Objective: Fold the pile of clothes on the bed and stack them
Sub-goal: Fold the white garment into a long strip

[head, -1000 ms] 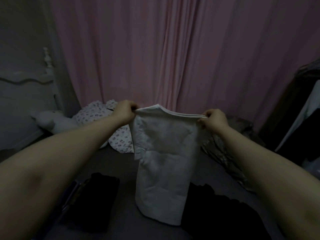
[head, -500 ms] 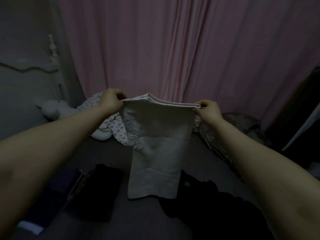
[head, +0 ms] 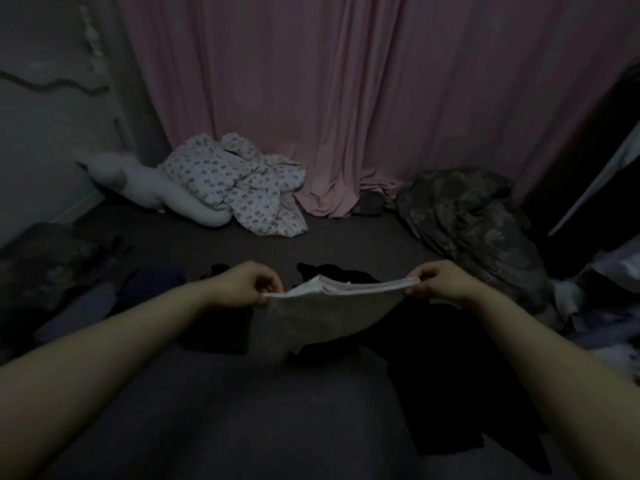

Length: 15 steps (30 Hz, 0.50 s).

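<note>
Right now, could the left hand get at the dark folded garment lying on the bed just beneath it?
Probably not yet: the left hand pinches a corner of the white garment, as does the right hand. The dark garment lies close and uncovered.

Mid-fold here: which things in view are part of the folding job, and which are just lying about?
Job:
- white garment, pinched by left hand and right hand
- black clothes on the bed

Lying about:
- white plush toy
- floral blanket
- camouflage bundle
- pink curtain

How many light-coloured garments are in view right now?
2: the white garment pinched between left hand and right hand, and a floral one by the curtain. Dim light may hide more.
</note>
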### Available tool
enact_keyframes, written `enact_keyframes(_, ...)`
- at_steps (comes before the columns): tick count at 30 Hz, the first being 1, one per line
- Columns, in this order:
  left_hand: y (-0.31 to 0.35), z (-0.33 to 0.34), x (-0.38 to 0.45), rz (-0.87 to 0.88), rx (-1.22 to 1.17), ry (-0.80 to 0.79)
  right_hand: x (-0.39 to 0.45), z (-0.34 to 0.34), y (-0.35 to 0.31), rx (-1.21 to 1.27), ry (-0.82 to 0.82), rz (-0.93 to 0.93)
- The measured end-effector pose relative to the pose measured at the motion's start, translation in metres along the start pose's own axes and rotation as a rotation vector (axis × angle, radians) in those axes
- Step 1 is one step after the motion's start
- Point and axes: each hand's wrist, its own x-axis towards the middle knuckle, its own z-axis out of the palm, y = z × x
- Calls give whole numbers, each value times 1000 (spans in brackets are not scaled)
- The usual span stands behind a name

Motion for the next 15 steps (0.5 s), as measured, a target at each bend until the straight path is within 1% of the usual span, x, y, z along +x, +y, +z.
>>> enact_keyframes(3, -8, 69, -37, -60, 31, -110, -45, 21, 44, -144, -247, 110)
enact_keyframes(6, -15, 144, -74, -135, -29, -157, -90, 49, 98, -102, -393, 228)
enact_keyframes(8, -19, 194, -95, -185, -52, -192, -118, 69, 136, -76, -419, 291)
enact_keyframes(10, -24, 239, -112, -217, -85, -217, -142, 87, 170, -109, -397, 309)
enact_keyframes(12, -27, 275, -123, -254, -115, -210, -159, 102, 198, -143, -387, 317)
enact_keyframes(15, -31, 314, -134, -288, -133, -176, -177, 123, 231, -128, -402, 359)
